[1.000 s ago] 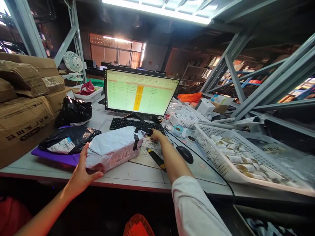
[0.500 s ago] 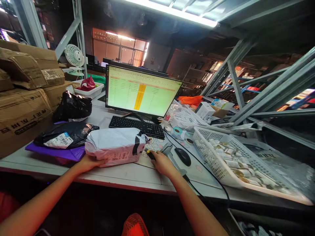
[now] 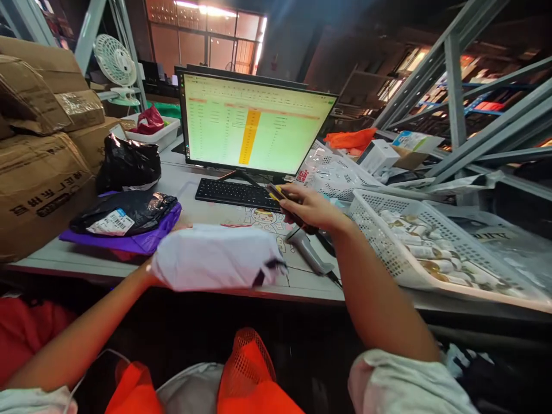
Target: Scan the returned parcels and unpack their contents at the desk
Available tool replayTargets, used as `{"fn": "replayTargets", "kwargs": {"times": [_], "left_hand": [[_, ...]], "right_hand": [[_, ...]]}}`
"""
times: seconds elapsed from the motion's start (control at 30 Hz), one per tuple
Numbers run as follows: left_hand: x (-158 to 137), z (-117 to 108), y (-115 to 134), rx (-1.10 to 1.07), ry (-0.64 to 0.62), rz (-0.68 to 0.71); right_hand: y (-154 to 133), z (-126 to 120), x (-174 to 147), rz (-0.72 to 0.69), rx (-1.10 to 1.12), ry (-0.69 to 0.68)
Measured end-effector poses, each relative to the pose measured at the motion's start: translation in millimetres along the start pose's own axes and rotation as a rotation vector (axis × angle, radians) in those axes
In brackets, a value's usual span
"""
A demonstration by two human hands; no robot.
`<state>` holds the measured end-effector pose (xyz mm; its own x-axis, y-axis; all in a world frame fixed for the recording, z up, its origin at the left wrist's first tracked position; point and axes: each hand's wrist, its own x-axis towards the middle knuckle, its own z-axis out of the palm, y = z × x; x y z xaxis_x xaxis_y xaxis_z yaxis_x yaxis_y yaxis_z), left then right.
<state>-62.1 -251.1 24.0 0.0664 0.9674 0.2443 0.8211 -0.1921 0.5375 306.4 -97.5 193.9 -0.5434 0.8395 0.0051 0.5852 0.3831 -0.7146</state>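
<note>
A white plastic mailer parcel (image 3: pixel 215 256) with black tape at its right end is lifted over the table's front edge. My left hand (image 3: pixel 156 275) is closed around its left end, with most of the fingers hidden behind it. My right hand (image 3: pixel 311 208) grips a yellow-and-black box cutter (image 3: pixel 278 194) above the right end of the keyboard (image 3: pixel 237 194). A grey barcode scanner (image 3: pixel 308 250) lies on the table under my right wrist. The mouse is largely covered by my right hand and forearm.
Black and purple parcels (image 3: pixel 129 213) lie to the left, beside stacked cardboard boxes (image 3: pixel 43 178). A monitor (image 3: pixel 215 132) stands at the back. On the right, a white basket (image 3: pixel 375 236) contains many small rolls. The scanner's cable runs over the front edge.
The parcel has risen off the table and turned, so its printed label no longer shows. My right hand has moved up and right with the box cutter. The view has tilted downward.
</note>
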Motion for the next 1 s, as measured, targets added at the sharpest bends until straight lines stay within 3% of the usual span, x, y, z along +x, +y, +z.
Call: {"fn": "replayTargets", "kwargs": {"times": [0.1,0.23,0.33,0.4,0.47,0.53,0.6,0.67,0.73,0.87,1.0], "left_hand": [[-1,-8,6,0.001,0.031,0.155],[7,-9,13,0.065,0.127,0.339],[9,-13,22,0.178,0.175,0.243],[5,-27,32,0.199,0.106,0.121],[-4,-50,45,0.151,0.038,0.001],[-14,-71,59,0.043,0.065,-0.082],[-22,-78,70,-0.040,0.131,-0.045],[-27,-64,75,-0.041,0.154,0.078],[-29,-34,72,0.016,0.191,0.166],[-29,21,55,0.089,0.304,0.175],[-25,30,46,0.133,0.311,0.189]], "right_hand": [[-39,3,10,-0.123,-0.281,-0.154],[-79,44,23,-0.242,-0.627,-0.239],[-96,81,31,-0.228,-0.794,-0.224],[-102,99,35,-0.203,-0.872,-0.242],[-106,111,37,-0.194,-0.922,-0.270],[-111,116,40,-0.194,-0.944,-0.290],[-116,117,42,-0.184,-0.954,-0.308],[-120,118,43,-0.171,-0.964,-0.321],[-124,119,44,-0.171,-0.972,-0.311],[-128,119,48,-0.194,-0.975,-0.230],[-132,127,62,-0.231,-0.991,-0.139]]}}
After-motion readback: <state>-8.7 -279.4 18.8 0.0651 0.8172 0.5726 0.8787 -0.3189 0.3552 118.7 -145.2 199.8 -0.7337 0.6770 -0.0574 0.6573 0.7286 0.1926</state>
